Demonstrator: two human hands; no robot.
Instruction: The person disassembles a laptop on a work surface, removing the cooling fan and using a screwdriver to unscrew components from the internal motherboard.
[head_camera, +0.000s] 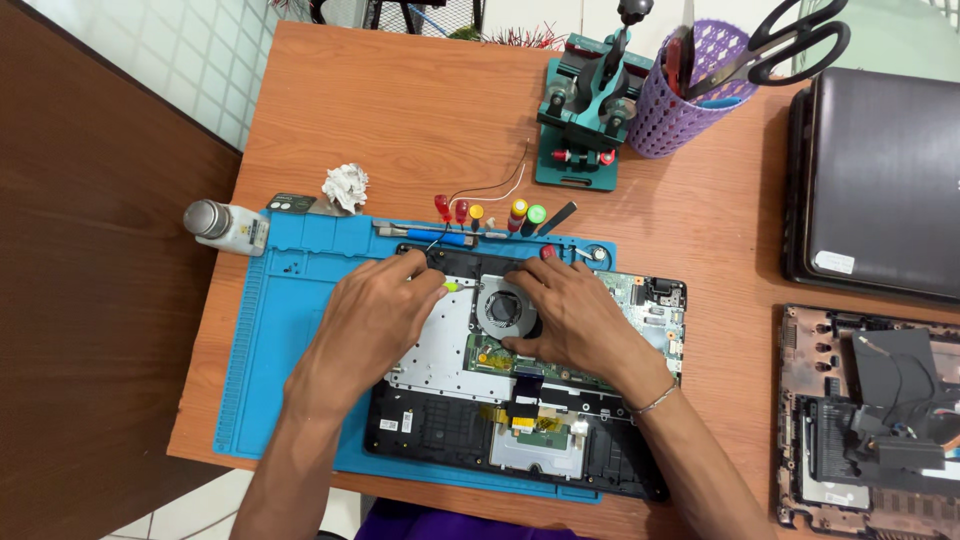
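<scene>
- Our left hand (375, 315) closes its grip on a yellow-tipped tool (451, 286), just left of the cooling fan (503, 308).
- Our right hand (572, 318) rests flat, gripping nothing, over the fan's right side, steadying the opened laptop (430, 425).
- We judge a fastener near the fan is being worked; next calls for steady tip pressure.

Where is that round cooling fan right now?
In the head view, the cooling fan sits in the opened laptop on the blue mat, between the left hand and the right hand, whose fingers touch its edge.
</scene>
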